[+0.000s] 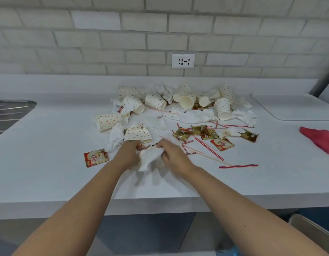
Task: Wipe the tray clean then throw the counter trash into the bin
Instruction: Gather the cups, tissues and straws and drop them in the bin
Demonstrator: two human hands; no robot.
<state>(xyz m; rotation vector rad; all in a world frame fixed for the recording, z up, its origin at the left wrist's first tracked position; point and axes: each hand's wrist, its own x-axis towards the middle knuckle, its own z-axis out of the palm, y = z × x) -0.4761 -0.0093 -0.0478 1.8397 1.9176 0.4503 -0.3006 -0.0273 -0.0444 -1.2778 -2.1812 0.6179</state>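
A pile of trash covers the middle of the white counter [49,172]: several dotted paper cups [108,121], crumpled tissues [115,135], gold and red sachets [200,130] and red-striped straws [238,166]. My left hand [129,154] and my right hand [172,154] both grip one crumpled white tissue [148,159] just above the counter, in front of a crushed cup [137,133]. A white tray [296,108] lies at the far right. A red cloth [320,138] lies in front of the tray.
A steel sink drainer [10,109] sits at the left edge. A wall socket [183,61] is set in the brick wall behind the pile. A red creamer sachet [95,157] lies left of my hands. A pale rim [311,230] shows below the counter at right.
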